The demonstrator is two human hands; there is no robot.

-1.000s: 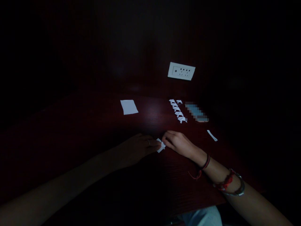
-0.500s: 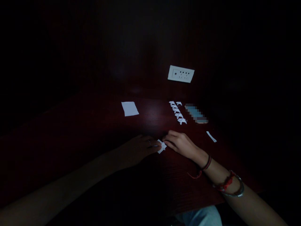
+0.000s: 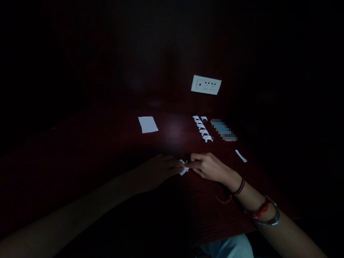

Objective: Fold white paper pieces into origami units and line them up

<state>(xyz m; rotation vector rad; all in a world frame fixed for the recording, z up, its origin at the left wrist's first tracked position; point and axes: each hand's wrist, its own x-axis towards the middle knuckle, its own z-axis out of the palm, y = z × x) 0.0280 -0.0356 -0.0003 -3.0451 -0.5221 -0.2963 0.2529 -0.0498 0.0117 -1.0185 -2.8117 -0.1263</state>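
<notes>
A small piece of folded white paper point(image 3: 183, 172) with pointed corners lies flat on the dark red table. My left hand point(image 3: 161, 170), in deep shadow and wearing a ring, presses its fingertips on the paper's left side and holds it down. From the right, my right hand point(image 3: 209, 166) reaches the same paper with its index finger stretched onto it, close to the left fingertips. Its other fingers are curled. The fingers cover part of the paper.
Sheets of white paper point(image 3: 148, 124) lie at the back left. A row of small folded paper pieces point(image 3: 201, 128) stands at the back right, a single folded piece point(image 3: 204, 118) beside it. Further right are a phone point(image 3: 223, 129) and a paper strip point(image 3: 241, 156). A wall socket point(image 3: 206, 85) is behind.
My right hand has shifted slightly right and down, and its index finger now extends onto the folded paper. My left hand has stayed in place on it.
</notes>
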